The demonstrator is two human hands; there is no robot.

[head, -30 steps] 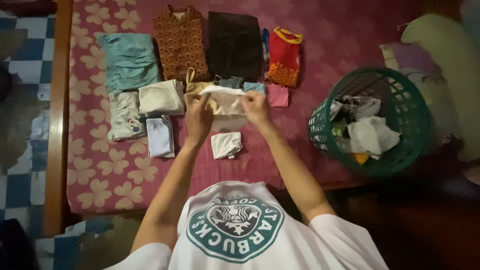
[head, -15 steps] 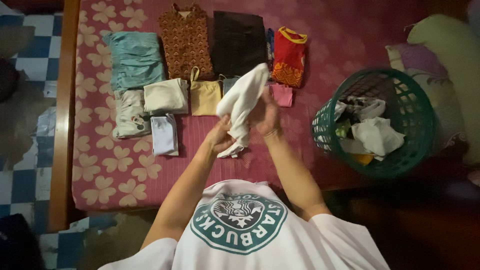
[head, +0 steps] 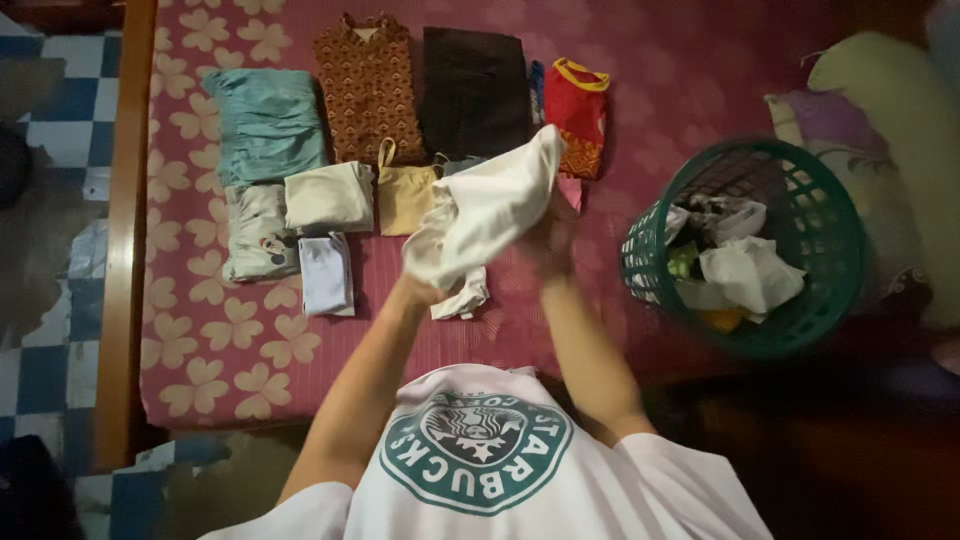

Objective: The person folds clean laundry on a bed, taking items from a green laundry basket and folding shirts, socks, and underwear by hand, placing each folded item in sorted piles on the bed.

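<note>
Both hands grip one cream cloth (head: 490, 210), lifted above the bed (head: 640, 60): left hand (head: 420, 288) under its lower corner, right hand (head: 548, 240) behind its middle. Step in hand, judged: mid-fold. Beyond the grip: roughly eleven folded pieces. Right of it: one green basket (head: 830, 290).

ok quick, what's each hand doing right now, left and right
Left hand: mostly hidden under the white cloth, closed on its lower edge.
Right hand: blurred, gripping the same cloth from the other side.
</note>
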